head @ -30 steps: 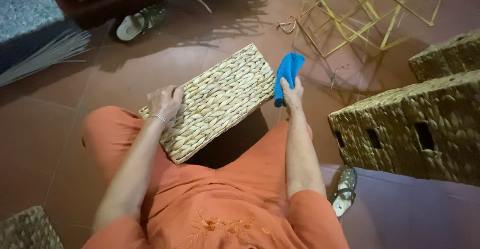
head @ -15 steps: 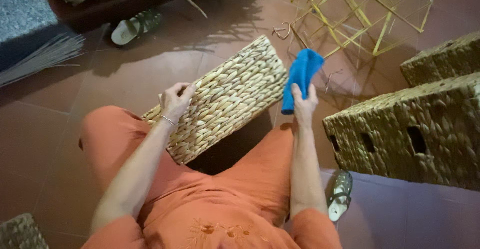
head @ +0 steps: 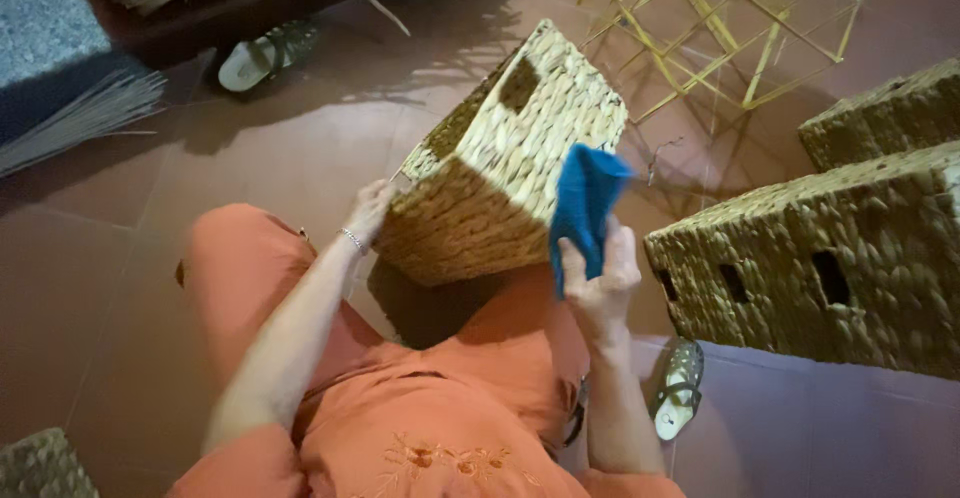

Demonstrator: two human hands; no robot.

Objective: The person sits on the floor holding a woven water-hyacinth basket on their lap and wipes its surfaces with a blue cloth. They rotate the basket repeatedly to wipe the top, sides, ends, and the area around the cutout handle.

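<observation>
A woven straw basket [head: 510,148] with a cut-out handle hole is tipped on its corner over my lap, its bottom edge resting between my knees. My left hand [head: 371,209] grips its left lower corner. My right hand [head: 600,278] holds a blue cloth [head: 583,204] against the basket's right side. I wear orange clothes and a thin bracelet on the left wrist.
A finished woven basket [head: 830,268] lies on its side at the right, another [head: 890,113] behind it. A yellow stick frame [head: 720,28] stands at the back. Sandals lie at the back left [head: 268,53] and by my right leg [head: 680,390]. A reed bundle [head: 80,118] lies at the left.
The basket has been turned from lying flat on my lap up onto its corner, showing another side. My right hand with the blue cloth moved down along the basket's right side.
</observation>
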